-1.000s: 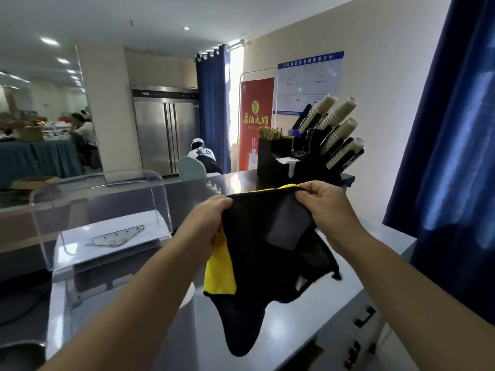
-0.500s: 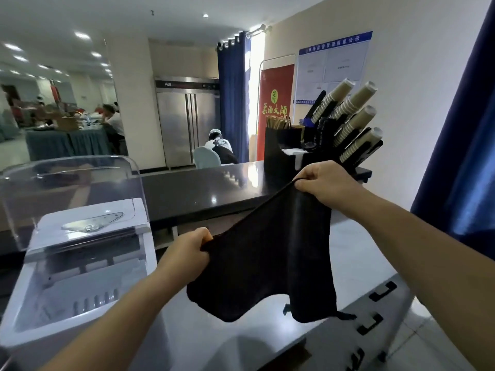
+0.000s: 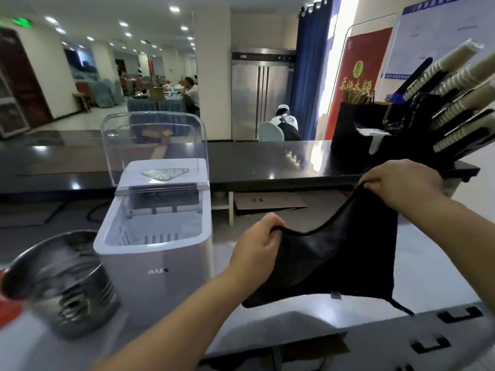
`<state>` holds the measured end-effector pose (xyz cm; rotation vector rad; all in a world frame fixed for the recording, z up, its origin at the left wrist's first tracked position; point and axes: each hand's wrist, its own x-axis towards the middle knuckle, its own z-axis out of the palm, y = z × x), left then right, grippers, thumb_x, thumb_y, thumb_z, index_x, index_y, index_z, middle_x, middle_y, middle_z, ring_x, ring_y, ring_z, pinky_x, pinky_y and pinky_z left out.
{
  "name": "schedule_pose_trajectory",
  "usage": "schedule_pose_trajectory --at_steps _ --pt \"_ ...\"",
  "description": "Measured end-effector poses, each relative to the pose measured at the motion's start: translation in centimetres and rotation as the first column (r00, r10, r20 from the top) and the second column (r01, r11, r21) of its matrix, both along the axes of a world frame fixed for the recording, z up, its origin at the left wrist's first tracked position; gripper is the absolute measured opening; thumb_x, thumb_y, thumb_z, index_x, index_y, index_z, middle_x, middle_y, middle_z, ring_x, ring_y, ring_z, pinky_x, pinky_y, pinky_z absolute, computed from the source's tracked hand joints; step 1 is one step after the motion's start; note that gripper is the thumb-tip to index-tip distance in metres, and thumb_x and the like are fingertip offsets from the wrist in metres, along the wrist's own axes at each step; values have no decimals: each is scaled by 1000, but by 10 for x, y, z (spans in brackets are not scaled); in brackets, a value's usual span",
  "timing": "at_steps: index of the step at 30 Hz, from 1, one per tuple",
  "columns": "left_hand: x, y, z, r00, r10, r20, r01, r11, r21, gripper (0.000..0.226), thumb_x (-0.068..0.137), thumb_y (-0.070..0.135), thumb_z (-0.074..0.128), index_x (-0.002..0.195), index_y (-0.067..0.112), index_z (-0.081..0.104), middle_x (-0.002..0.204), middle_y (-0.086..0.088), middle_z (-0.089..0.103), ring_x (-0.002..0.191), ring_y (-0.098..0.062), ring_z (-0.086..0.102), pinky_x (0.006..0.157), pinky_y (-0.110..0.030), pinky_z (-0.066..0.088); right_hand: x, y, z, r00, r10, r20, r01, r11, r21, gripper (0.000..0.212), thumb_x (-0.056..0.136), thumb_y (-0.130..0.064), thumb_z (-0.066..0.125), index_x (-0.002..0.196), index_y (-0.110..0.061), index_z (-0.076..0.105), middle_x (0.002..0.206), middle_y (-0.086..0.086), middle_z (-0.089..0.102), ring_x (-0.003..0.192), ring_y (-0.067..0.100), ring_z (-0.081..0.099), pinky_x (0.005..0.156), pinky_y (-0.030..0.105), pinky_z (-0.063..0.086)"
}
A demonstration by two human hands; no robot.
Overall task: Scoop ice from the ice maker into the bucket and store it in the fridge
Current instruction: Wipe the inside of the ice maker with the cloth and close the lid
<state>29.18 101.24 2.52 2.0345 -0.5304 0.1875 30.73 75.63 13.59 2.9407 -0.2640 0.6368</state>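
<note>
A black cloth point(image 3: 337, 263) hangs spread between my two hands above the white counter. My left hand point(image 3: 257, 245) pinches its left corner; my right hand point(image 3: 401, 183) grips its right corner, higher up. To the left stands a white ice maker point(image 3: 152, 261) with its clear lid point(image 3: 155, 140) raised and its basket open. A steel bucket point(image 3: 59, 282) sits blurred at the far left, beside the ice maker. A tall steel fridge point(image 3: 261, 92) stands against the back wall.
A dark raised bar counter point(image 3: 267, 167) runs across behind the ice maker. A black cup dispenser point(image 3: 417, 124) with paper cups stands on it at right. Drawer handles point(image 3: 460, 314) line the counter front. People sit at tables in the room beyond.
The view has swung left and down, bringing the ice maker and the bucket into sight. My hands have drawn apart and the cloth hangs spread wider, black side out.
</note>
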Motion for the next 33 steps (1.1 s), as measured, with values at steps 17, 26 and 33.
schedule_pose_trajectory --at_steps 17,26,33 --pt "21 19 45 883 -74 464 34 995 94 14 75 13 77 83 24 76 107 4 58 107 -13 49 91 -16 38 -4 80 -33 718 669 190 -469 264 843 19 79 6 68 82 -12 61 76 12 64 73 15 60 71 30 51" --pt "28 23 60 973 -193 127 206 973 -104 34 81 6 67 75 39 57 77 3 54 66 -6 46 65 -21 41 -11 96 -15 677 683 273 -655 389 648 22 76 7 69 79 -9 54 69 6 58 63 16 55 64 34 53" --pt "30 31 67 984 -114 137 134 981 -144 26 89 5 58 81 29 51 73 8 50 65 -3 45 62 -16 41 -15 84 -38 640 687 344 -759 635 143 15 77 5 70 82 -9 71 85 5 51 74 22 51 59 42 51"
